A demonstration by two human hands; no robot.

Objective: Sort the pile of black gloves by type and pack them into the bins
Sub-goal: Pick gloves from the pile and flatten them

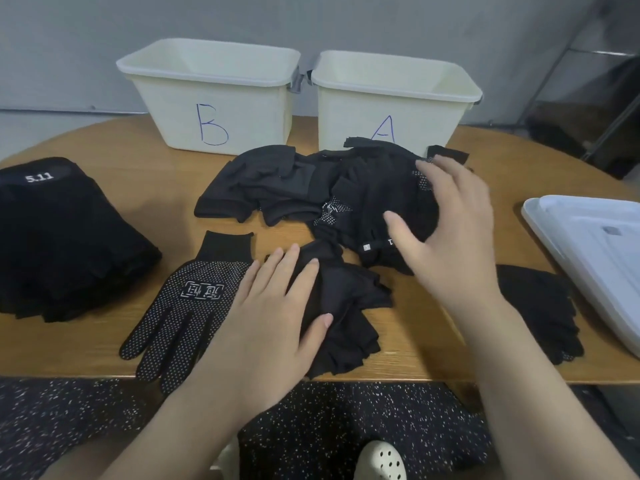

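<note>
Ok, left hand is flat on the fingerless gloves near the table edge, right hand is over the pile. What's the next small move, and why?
Probably lower the right hand and pinch one glove off the loose black glove pile. Its fingers are spread above the pile, holding nothing, while the left hand presses flat on the small stack of black fingerless gloves. Both cream plastic bins, B and A, look empty.

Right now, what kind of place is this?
Probably a workshop or packing station, not a home: hand-lettered bins B and A on a wooden table, sorted glove stacks, speckled rubber floor.
</note>
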